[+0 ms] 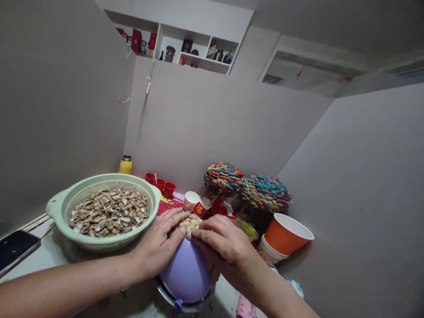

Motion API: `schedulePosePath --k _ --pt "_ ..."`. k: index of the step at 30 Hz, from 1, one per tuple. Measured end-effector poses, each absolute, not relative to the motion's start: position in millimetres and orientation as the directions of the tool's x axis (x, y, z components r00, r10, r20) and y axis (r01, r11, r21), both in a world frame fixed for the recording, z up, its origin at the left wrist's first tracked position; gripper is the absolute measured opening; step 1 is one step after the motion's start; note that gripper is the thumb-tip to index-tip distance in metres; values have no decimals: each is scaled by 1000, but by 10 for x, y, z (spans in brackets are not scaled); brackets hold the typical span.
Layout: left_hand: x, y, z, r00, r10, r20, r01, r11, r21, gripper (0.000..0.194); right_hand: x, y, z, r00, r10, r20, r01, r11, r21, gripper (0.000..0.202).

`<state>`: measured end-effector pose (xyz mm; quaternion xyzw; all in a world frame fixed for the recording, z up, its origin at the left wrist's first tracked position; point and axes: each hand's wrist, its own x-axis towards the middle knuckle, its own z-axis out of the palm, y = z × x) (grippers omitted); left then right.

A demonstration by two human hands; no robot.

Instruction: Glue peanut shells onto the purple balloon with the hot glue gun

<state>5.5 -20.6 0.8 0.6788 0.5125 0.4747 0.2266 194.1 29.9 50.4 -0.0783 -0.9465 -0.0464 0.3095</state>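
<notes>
A purple balloon [187, 274] sits in a metal bowl [165, 293] at the near edge of the table. On its top is a patch of peanut shells [188, 223]. My left hand [159, 245] lies flat against the balloon's left side, fingers reaching the shells. My right hand [221, 245] rests over the balloon's right side, its fingertips pressing a shell at the patch's edge. To the left stands a light green colander [62, 207] filled with peanut shells [109, 212].
A phone [15, 247] lies at the far left. Behind stand a yellow bottle [126, 165], red cups [160, 183], paper cups [191, 201], two multicoloured shell-covered balls [245, 185] and stacked orange cups [285, 238]. Grey walls close in on all sides; a shelf hangs above.
</notes>
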Motion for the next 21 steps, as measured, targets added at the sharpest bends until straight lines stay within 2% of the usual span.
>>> schedulePosePath --k 5,11,21 --pt "67 -207 -28 11 902 432 505 -378 776 40 1946 291 517 -811 133 569 182 983 31 18" --pt "78 -199 -39 -4 892 451 516 -385 765 38 1944 296 562 -854 174 490 173 984 -48 17" --pt "64 -188 -69 -1 888 460 514 -394 762 38 1902 252 642 -870 165 464 174 984 -24 19"
